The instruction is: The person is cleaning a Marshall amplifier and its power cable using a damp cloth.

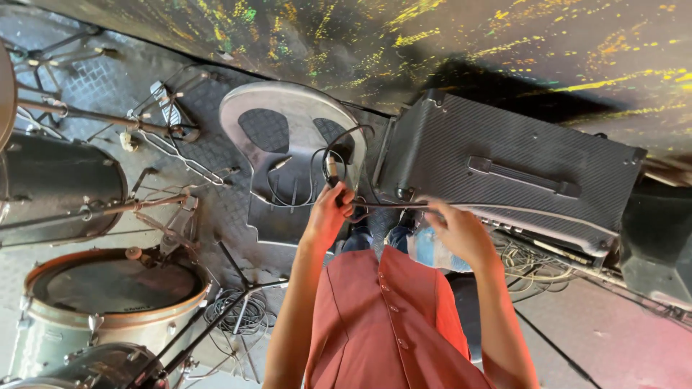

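My left hand [328, 212] is closed around the plug end of a black cable [393, 207], just in front of a grey plastic chair [288, 115]. The cable runs taut to my right hand [461, 232], which pinches it near the front edge of a black amplifier [504, 144]. A pale blue and white crumpled thing [430, 252] sits right under my right hand; whether the hand holds it is unclear. More black cable [303, 180] lies looped on the chair seat.
Drums [108, 288] and metal stands [130, 130] crowd the left side on a checker-plate floor. A coil of cable [241, 313] lies by a stand's legs. More wires [526, 263] are heaped beside the amplifier. A paint-spattered dark wall [432, 36] runs behind.
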